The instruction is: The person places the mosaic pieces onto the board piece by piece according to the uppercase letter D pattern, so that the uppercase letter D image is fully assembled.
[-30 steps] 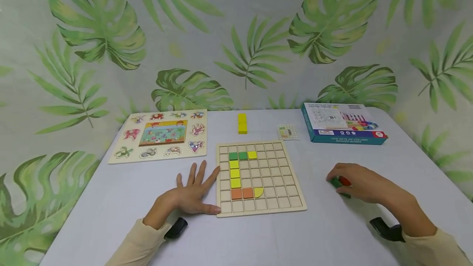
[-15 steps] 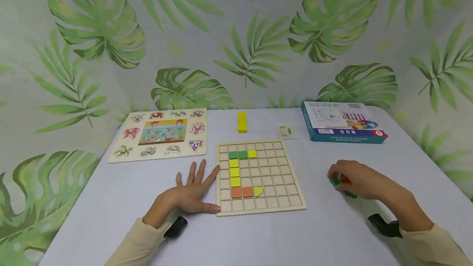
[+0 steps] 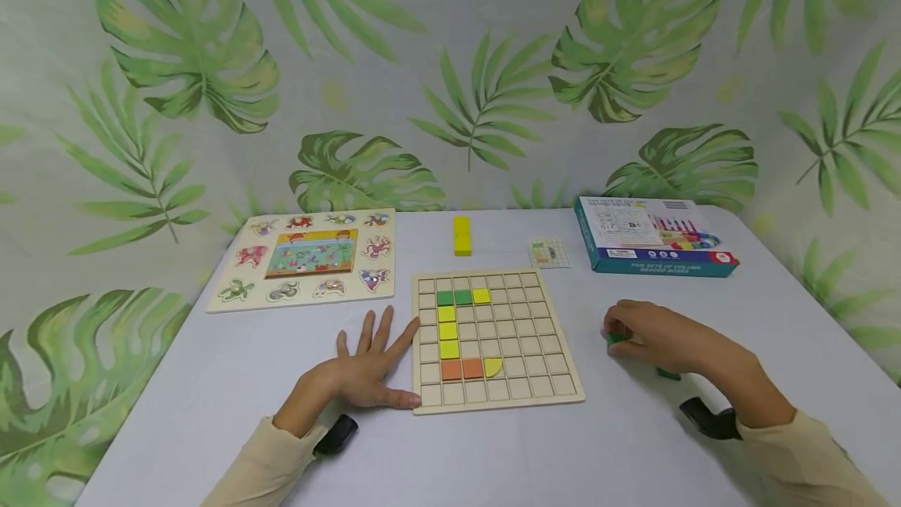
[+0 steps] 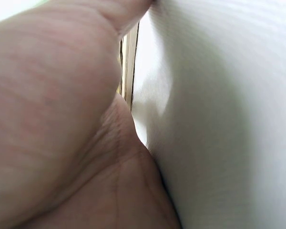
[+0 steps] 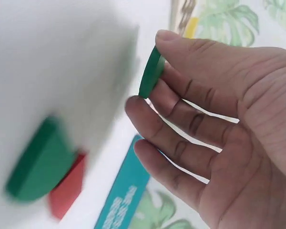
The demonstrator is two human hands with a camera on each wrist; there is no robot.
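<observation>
Two hands at work: right hand (image 3: 651, 333) pinches a green tile (image 5: 151, 72); left hand (image 3: 366, 366), spread flat, should brace the board (image 3: 535, 335) beside it.

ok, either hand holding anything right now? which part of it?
The right hand pinches a thin green piece by its edges, thumb against fingertips. The left hand holds nothing; it lies flat on the table against the grid board.
</observation>
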